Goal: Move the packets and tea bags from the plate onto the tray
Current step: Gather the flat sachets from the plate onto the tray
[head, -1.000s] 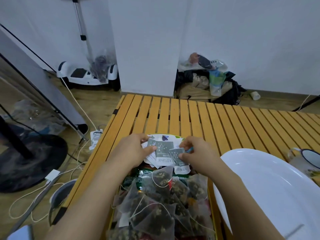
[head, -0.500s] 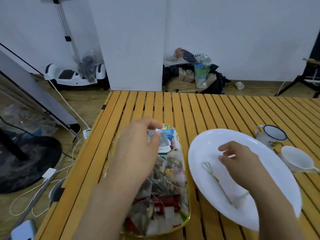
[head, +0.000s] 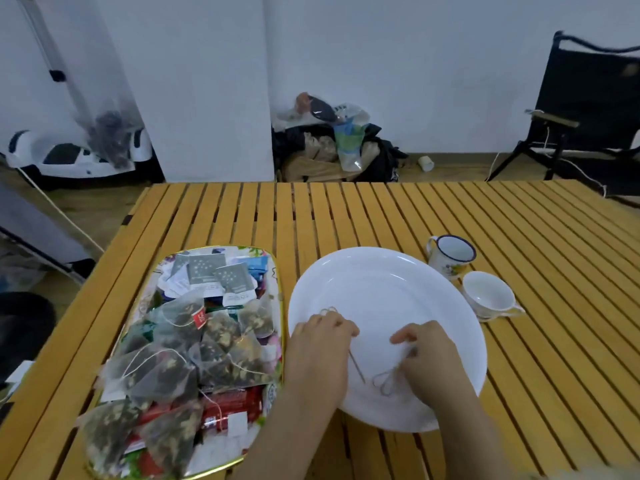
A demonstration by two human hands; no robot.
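White plate [head: 415, 282] looks cleared of packets; the tray [head: 277, 271] is heaped with tea bags [head: 166, 372]. Both hands, left [head: 320, 341] and right [head: 424, 351], curl onto thin wire tongs [head: 384, 382], though whether they grip them I cannot tell. Lifting those off looks next.

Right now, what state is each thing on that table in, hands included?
Tray: piled with tea bags and packets.
Plate: no packets or tea bags on it, only thin strings.
Left hand: on the plate, fingers curled at a string.
Right hand: on the plate, fingers curled at a string.
Mug: upright, looks empty.
Cup: upright, empty.
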